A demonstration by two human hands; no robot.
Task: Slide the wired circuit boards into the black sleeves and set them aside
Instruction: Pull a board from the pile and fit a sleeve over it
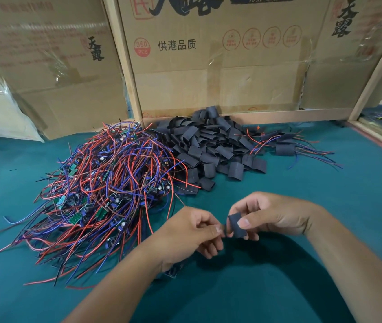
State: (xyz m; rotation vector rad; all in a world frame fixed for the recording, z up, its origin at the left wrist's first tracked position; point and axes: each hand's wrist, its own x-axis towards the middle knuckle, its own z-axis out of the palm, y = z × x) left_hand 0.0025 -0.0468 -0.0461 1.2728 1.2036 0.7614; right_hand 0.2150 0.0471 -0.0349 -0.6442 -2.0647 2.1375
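Black sleeve [237, 224] pinched by right hand [267, 214]; wired board end, mostly hidden, pinched by left hand [193, 231] at sleeve's left opening.

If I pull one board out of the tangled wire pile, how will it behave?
The wired boards pile looks heavily intertwined, so one board would probably drag neighbours along. The thin red and blue wires curve loosely, so they are likely floppy. The small boards seem light.
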